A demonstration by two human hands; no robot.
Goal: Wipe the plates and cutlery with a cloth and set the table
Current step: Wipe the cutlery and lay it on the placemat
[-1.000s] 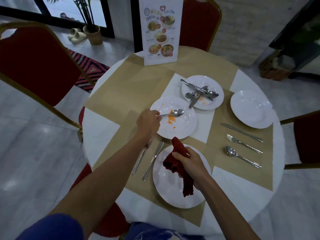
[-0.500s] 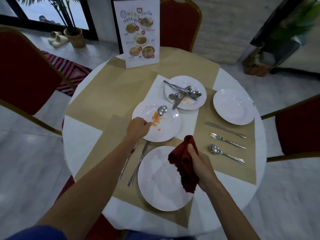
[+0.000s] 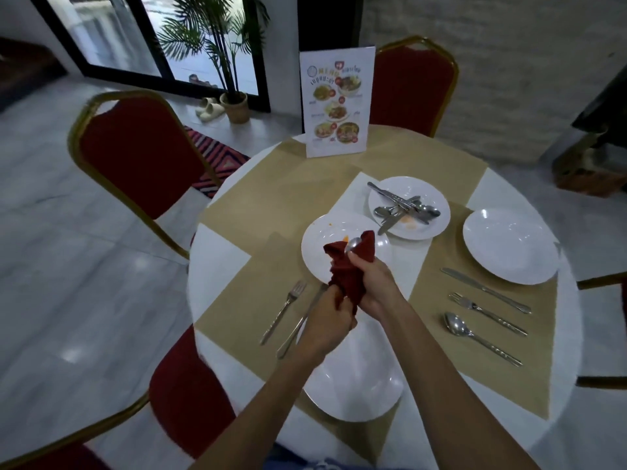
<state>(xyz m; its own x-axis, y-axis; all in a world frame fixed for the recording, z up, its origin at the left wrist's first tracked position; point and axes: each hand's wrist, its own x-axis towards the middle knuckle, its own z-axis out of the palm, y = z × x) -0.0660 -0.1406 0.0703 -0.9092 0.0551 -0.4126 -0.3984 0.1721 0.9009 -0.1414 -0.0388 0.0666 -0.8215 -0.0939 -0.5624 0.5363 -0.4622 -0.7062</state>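
My right hand [image 3: 375, 286] grips a dark red cloth [image 3: 351, 266] bunched round a spoon [image 3: 353, 243]; only the spoon's bowl shows above the cloth. My left hand [image 3: 330, 325] holds the spoon's handle end under the cloth. Both hands hover over a white plate with orange smears [image 3: 319, 249]. A clean white plate [image 3: 359, 391] lies under my forearms. To its left lie a fork [image 3: 283, 312] and a knife [image 3: 300, 325]. A far plate [image 3: 431, 201] carries several pieces of cutlery [image 3: 400, 208].
At the right lie a clean plate [image 3: 510, 245], a knife [image 3: 485, 295], a fork [image 3: 487, 313] and a spoon [image 3: 480, 337]. A menu stand [image 3: 336, 103] rises at the table's far edge. Red chairs [image 3: 142, 154] ring the round table [image 3: 220, 245].
My left hand lifted the spoon off the smeared plate and brought it toward me. My right hand carried the cloth up and wrapped it round the spoon.
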